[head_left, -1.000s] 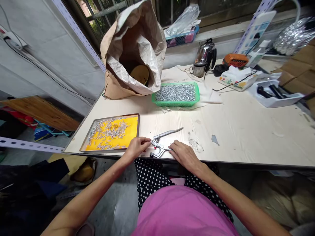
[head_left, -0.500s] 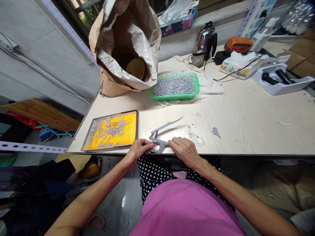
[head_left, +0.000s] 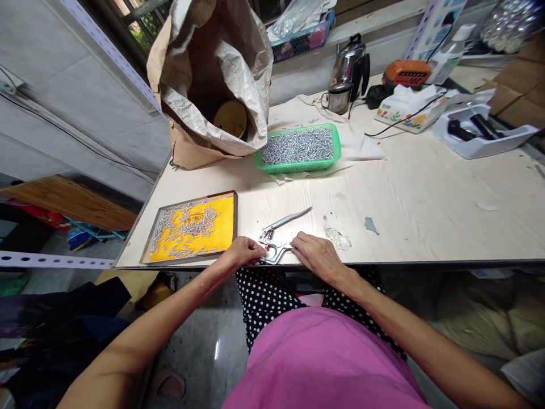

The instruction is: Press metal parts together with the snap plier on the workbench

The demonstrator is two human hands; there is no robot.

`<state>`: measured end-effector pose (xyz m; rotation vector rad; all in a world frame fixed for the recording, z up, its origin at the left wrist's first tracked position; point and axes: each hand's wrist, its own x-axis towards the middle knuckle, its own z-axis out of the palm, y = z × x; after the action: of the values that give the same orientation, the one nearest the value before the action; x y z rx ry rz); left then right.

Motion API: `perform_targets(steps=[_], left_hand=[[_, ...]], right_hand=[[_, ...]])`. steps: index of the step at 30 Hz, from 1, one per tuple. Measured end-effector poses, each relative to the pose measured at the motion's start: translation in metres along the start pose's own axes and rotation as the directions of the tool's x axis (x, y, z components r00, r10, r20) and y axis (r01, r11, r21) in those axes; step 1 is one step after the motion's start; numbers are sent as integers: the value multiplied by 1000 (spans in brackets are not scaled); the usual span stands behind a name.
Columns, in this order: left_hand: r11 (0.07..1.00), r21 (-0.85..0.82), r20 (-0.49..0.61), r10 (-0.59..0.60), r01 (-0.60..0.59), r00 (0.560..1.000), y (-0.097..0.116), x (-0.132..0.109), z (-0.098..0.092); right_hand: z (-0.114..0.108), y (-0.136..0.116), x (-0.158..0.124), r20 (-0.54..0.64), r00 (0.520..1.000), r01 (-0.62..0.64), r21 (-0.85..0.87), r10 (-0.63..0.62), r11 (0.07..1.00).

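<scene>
Grey metal pliers [head_left: 279,250] lie at the table's front edge, handles spread, with a coil spring and a small red part near the jaw. My right hand [head_left: 315,254] is closed on the end of the lower handle. At the jaw end, the fingers of my left hand [head_left: 244,251] are pinched together beside the red part; whatever they hold is too small or hidden to make out. Left of that hand is a shallow tray [head_left: 235,218] with a yellow bottom, scattered with small silver metal pins [head_left: 198,221].
A green basket [head_left: 336,149] full of similar silver pins stands behind the pliers. Beside it is a large open paper sack [head_left: 196,150]. Farther back are a metal kettle [head_left: 349,62], a metal cup [head_left: 339,99], a tissue pack [head_left: 400,111] and a white holder [head_left: 472,145].
The whole view has shifted slightly. The pliers' upper handle sits a little lower, and my left fingers remain at the jaw while my right hand stays on the handle.
</scene>
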<state>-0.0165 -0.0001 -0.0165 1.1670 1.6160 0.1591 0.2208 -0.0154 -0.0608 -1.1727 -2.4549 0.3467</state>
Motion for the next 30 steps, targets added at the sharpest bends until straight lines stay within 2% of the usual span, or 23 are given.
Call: perform_targets(steps=[6, 9, 12, 15, 23, 26, 28, 29, 30], left_hand=[[997, 47, 7, -61, 60, 998, 2, 1, 0], [996, 51, -17, -66, 67, 998, 1, 0, 1], [996, 58, -32, -64, 66, 997, 1, 0, 1], [996, 56, -25, -64, 65, 998, 1, 0, 1], [996, 57, -5, -69, 70, 998, 5, 1, 0], [989, 134, 0, -64, 64, 998, 5, -3, 0], [958, 286, -82, 21, 4, 996, 6, -10, 4], [924, 379, -142, 118, -56, 983, 6, -14, 7], [873, 471, -192, 244, -129, 951, 7, -17, 12]], right_hand=[[-8, 8, 1, 63, 997, -49, 58, 46, 997], [-18, 20, 10, 76, 995, -60, 1, 60, 998], [-26, 33, 23, 171, 984, -43, -63, 53, 997], [-29, 38, 33, 251, 968, 11, -54, 3, 999], [-29, 30, 32, 183, 983, 9, -41, -1, 999], [-25, 29, 30, 158, 987, 5, -43, 2, 999], [-22, 28, 29, 141, 990, 2, -43, 4, 999], [-21, 28, 28, 133, 991, 4, -38, 1, 999], [-20, 27, 28, 125, 992, 8, -28, -4, 1000]])
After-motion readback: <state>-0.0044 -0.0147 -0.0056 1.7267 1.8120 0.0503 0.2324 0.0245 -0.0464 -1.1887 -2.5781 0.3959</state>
